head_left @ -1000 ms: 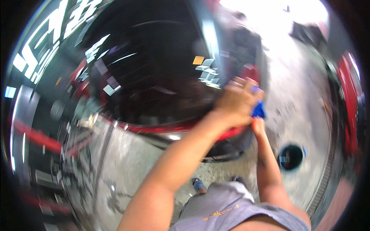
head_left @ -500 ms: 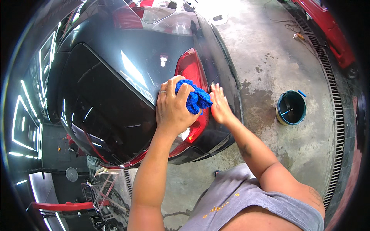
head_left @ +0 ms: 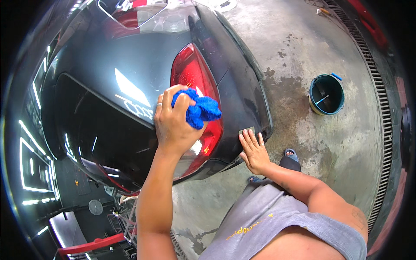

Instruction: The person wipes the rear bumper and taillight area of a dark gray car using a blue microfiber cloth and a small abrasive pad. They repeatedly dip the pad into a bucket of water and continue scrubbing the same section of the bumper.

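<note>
A bunched blue cloth (head_left: 201,110) is gripped in my left hand (head_left: 175,123), which is closed around it over the red tail light (head_left: 193,69) of a dark car (head_left: 91,56). My right hand (head_left: 255,151) is open, its fingers stretched out and lying flat near the corner of the car's rear bumper. Under those fingertips is a small, flat grey-green square piece (head_left: 247,129); its material I cannot make out. My left palm and part of the cloth's grip are hidden from above.
On the concrete floor (head_left: 286,99) to the right stands a dark bucket (head_left: 327,94) with a blue handle grip and a thin stick-like thing inside. A drain grate (head_left: 381,112) runs along the far right. A fan (head_left: 95,207) and a red bar (head_left: 93,245) are at lower left.
My right hand has moved nearer to me along the bumper, from beside the tail light. The flat square under its fingertips now shows. My left hand keeps the blue cloth over the tail light.
</note>
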The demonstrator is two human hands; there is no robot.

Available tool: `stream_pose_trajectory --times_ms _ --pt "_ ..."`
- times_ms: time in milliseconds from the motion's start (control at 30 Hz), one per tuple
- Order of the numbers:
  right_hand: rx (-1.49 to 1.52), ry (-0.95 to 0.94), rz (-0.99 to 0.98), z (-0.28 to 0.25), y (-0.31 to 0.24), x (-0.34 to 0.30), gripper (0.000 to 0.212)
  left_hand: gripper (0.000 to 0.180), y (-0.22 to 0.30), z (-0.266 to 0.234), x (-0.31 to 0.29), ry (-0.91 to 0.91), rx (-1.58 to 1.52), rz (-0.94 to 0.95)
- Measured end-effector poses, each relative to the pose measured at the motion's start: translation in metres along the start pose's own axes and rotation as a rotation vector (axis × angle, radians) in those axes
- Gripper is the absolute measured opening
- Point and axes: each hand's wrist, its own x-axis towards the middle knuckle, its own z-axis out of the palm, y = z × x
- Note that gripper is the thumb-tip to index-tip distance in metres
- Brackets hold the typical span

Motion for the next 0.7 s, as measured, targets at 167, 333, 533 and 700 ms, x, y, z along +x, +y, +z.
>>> stream_pose_trajectory --times_ms 167,333,533,700 --pt "0.231 0.227 0.085 -0.056 0.024 0.154 0.072 0.052 -0.005 -0.001 0.008 0.053 -0.189 0.139" --pt "0.081 0.146 0.024 0.022 -0.04 0.014 0.076 0.052 -0.011 -0.008 -0.002 0.026 -0.18 0.198" --pt "0.185 0.403 0.394 -0.001 0.016 0.077 0.064 0.046 0.009 -0.009 0.005 0.001 -0.174 0.285" --pt "0.062 0.596 0.397 0.049 -0.062 0.026 0.065 0.051 0.007 -0.014 -0.004 0.062 -0.163 0.286"
